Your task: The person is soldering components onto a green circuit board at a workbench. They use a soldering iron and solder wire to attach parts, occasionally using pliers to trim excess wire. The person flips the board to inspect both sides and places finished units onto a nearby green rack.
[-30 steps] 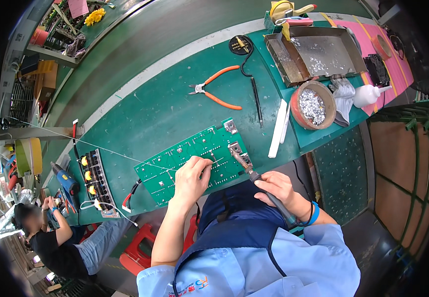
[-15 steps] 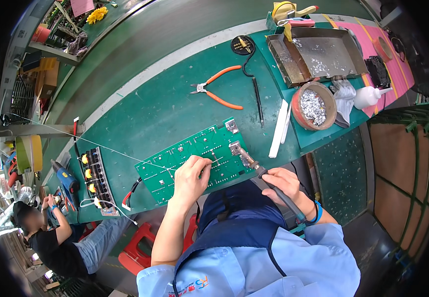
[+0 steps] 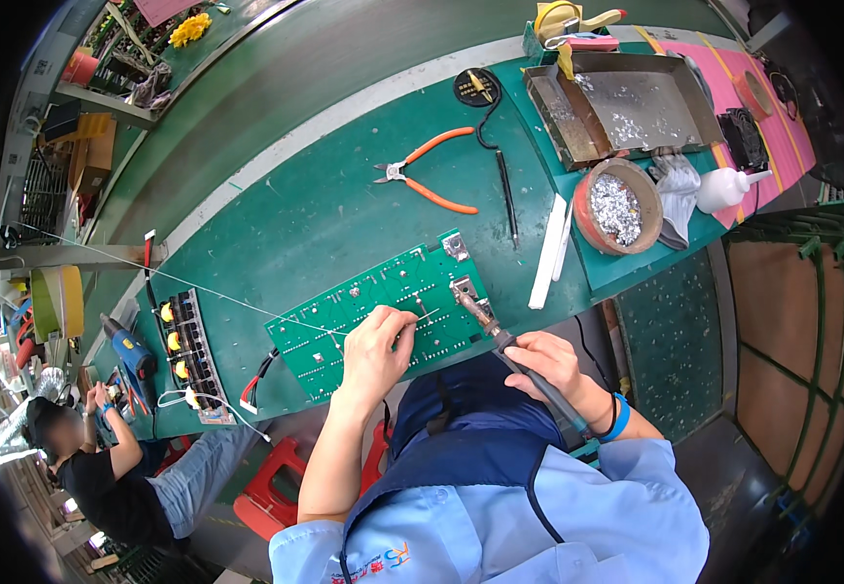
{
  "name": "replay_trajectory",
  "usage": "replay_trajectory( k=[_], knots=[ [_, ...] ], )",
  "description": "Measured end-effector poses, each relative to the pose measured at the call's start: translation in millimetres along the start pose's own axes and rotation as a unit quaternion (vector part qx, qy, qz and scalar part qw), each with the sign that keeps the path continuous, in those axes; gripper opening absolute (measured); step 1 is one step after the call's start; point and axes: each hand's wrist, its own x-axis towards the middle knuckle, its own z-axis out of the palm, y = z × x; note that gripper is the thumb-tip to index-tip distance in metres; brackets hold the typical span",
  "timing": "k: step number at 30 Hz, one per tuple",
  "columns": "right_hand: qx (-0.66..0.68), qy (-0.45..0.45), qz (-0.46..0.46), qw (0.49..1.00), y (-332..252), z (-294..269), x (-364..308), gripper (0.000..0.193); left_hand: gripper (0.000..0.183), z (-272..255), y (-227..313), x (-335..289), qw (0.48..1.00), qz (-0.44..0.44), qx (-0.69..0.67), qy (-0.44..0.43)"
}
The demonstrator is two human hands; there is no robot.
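A green circuit board lies on the bench in front of me, its rows of solder joints facing up. Over its middle, my left hand is closed in a pinch on a thin solder wire. The wire trails off to the far left, and its short free end pokes out past my fingers above the board. My right hand is wrapped round the dark handle of a soldering iron. The iron's tip is at a shiny metal part near the board's right edge; I cannot tell whether they touch.
Orange-handled cutters and a black pen-like tool lie beyond the board. At right are a pot of metal scraps, a metal tray, white strips and a white bottle. A second board sits left; a person works farther left.
My right hand and the soldering iron have shifted slightly to the left, the iron now lying a little steeper over the metal part. My left hand and the board look unmoved.
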Motion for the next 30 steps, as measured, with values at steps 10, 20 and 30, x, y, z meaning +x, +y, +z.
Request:
replay_trajectory(
  k=[10,20,30],
  knots=[
    [-0.007,0.020,0.016,1.000,-3.6,6.9,-4.3,0.039,0.010,1.6,0.0,1.3,1.000,0.025,0.000,0.012],
    [-0.034,-0.014,-0.016,0.999,-5.4,3.6,1.6,0.041,0.009,2.4,2.2,1.2,1.000,0.022,0.000,0.010],
    [-0.032,-0.004,-0.012,0.999,-3.6,4.8,-1.1,0.041,0.009,3.4,2.3,-0.7,1.000,0.019,0.000,0.008]
  ],
)
